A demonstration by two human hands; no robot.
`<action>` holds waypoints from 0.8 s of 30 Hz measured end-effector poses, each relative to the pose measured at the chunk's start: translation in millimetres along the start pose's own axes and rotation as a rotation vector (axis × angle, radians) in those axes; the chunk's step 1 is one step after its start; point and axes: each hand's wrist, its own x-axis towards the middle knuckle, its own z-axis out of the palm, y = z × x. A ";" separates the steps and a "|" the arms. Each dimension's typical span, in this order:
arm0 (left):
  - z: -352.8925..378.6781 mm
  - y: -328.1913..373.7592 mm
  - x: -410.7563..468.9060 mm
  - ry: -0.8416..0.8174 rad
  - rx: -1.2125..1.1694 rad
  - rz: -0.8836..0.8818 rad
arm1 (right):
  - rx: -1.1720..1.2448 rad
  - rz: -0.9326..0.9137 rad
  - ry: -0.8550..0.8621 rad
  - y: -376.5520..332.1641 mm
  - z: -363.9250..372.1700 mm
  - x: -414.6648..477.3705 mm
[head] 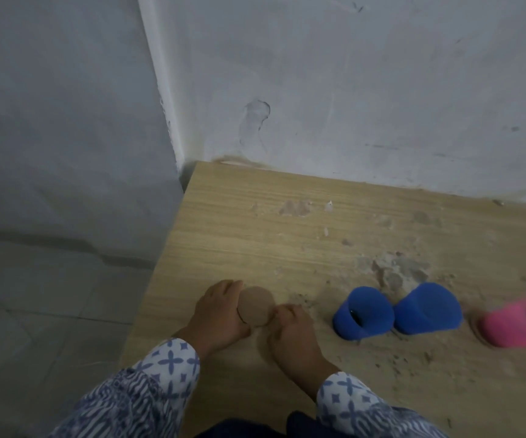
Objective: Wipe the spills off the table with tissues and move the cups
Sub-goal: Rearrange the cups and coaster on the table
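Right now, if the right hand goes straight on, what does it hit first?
Likely the tan round object, right against the right hand; beyond it only stained table, then the wall.

Cups (426, 308) in row on table (255, 216)

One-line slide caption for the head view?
Left hand and right hand hold a tan cup near the table edge; two blue cups and a pink cup sit amid gritty spills.
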 end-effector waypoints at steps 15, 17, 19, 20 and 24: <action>4.5 -13.6 23.7 -0.067 0.128 0.121 | -0.179 -0.015 -0.072 -1.4 8.2 -3.5; 5.9 -12.6 25.0 -0.046 0.132 0.154 | -0.173 -0.011 -0.065 -1.0 7.7 -3.9; 8.2 -8.7 25.8 -0.039 0.130 0.179 | -0.159 0.020 -0.064 1.5 5.9 -6.1; 9.4 -5.8 25.9 -0.039 0.130 0.187 | -0.148 0.039 -0.061 3.6 5.0 -7.9; 17.4 13.9 30.7 -0.045 0.102 0.224 | -0.085 0.156 -0.016 11.9 0.6 -22.3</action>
